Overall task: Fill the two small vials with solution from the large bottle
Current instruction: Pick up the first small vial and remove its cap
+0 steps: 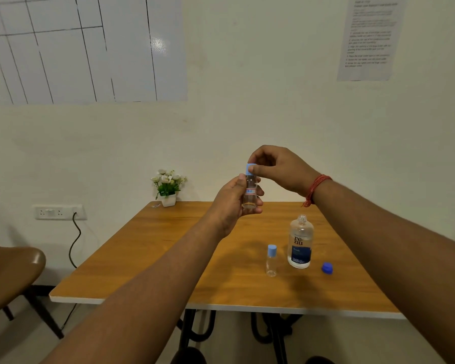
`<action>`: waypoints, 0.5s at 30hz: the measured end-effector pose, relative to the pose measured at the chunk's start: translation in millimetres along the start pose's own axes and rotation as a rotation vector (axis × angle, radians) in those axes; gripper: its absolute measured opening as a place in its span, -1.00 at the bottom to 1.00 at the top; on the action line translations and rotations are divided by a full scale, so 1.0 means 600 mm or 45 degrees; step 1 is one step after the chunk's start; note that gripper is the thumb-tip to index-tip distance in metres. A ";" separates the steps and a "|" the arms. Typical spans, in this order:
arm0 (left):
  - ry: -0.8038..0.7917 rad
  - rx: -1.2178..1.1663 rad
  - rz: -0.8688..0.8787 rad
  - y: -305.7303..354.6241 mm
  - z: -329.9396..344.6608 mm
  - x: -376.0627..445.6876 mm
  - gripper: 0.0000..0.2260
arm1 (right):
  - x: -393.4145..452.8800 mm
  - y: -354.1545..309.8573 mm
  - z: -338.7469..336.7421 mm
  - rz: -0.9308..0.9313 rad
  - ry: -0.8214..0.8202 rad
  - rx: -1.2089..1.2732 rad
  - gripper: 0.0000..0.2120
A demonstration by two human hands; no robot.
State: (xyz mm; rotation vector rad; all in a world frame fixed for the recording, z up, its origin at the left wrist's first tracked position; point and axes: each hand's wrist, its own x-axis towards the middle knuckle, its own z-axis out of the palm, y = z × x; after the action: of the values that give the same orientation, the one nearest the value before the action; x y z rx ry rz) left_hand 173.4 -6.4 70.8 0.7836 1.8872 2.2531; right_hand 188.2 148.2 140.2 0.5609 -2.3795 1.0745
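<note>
Left hand [230,203] raised above the far part of the table [142,258], grip closed around the body of a small clear vial [250,193] held upright, a red-edged label on its side. Right hand [279,169] just above it, thumb and fingers pinched shut on the vial's light blue cap [250,169]; whether the cap sits tight or loose cannot be told from here. A red thread bracelet [316,189] around the right wrist.

On the table, nearer and to the right: a second small vial [271,261], upright and capped in light blue; just right of it the large bottle [300,243], upright, mouth uncovered, partly filled with clear liquid. Further right, apart from the bottle, its dark blue cap [327,267] lying on the tabletop. At the far left corner, a small white pot of flowers [168,186]. Left of the table, a brown chair [11,274].
</note>
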 end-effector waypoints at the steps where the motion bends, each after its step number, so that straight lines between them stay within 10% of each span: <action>1: -0.001 -0.001 -0.001 0.000 0.000 0.000 -0.61 | -0.001 0.001 -0.001 0.004 -0.008 0.007 -0.88; 15: -0.001 -0.033 -0.018 -0.009 -0.002 -0.004 -0.61 | -0.004 0.008 0.007 0.030 -0.028 0.023 -0.82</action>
State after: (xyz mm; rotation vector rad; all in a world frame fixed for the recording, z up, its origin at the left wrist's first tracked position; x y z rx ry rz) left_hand 173.5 -6.8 64.7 0.7648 1.8537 2.2633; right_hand 186.8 148.2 133.5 0.5554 -2.4028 1.1066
